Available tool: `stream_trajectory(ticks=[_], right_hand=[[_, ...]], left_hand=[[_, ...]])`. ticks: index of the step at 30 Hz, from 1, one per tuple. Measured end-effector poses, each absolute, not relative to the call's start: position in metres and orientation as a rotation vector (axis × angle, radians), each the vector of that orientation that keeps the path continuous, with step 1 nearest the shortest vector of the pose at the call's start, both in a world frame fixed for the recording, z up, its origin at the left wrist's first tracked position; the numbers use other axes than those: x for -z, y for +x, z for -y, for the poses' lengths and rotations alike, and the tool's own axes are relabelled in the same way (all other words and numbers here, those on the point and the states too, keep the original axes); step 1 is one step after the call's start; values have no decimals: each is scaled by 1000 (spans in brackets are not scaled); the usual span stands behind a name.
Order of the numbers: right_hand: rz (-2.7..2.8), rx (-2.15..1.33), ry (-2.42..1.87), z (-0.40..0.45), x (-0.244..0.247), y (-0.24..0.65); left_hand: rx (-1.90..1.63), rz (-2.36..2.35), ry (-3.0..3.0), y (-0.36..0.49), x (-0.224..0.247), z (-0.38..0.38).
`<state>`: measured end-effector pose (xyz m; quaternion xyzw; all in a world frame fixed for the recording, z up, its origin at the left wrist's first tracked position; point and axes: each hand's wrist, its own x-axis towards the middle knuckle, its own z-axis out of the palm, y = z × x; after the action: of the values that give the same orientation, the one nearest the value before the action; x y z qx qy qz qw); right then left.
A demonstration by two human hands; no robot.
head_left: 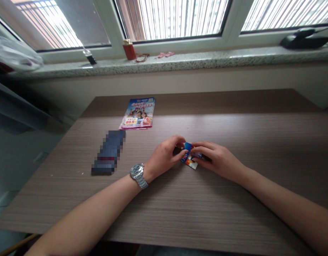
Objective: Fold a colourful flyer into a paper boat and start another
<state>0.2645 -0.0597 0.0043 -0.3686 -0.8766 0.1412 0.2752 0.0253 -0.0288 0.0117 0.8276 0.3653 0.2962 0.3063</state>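
A small folded piece of printed paper (191, 163), blue, white and orange, lies at the middle of the table between my hands. My left hand (170, 151), with a silver watch (138, 175) on its wrist, pinches the paper's left side between thumb and fingers. From the right, my right hand (216, 154) has its bent fingers and thumb closed on the other side of the paper. The fingers cover part of the paper, so its full fold is hidden. Farther back to the left lies a stack of colourful flyers (139, 113).
A dark, pixelated flat object (108, 153) lies left of my left arm on the wooden table (233, 220). Behind the table, the stone windowsill (206, 61) holds a red container (129, 49), a small dark-based bottle (89, 57), pink items (165, 54) and a black device (304, 40).
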Motion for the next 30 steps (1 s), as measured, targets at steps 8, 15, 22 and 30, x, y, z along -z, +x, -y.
stream_trajectory(ticks=[8,15,22,30], right_hand=[[2273,-435,-1062,58,-3,265],[2322,-419,-1042,60,-2,266],[2342,-394,-1000,58,-1,267],[2350,-369,-988,57,-3,269]], left_hand=[[-758,-923,2424,24,-9,26],[-720,-957,2482,25,-6,26],[-696,-894,2535,18,-13,26],[-554,-770,2643,8,-20,22]])
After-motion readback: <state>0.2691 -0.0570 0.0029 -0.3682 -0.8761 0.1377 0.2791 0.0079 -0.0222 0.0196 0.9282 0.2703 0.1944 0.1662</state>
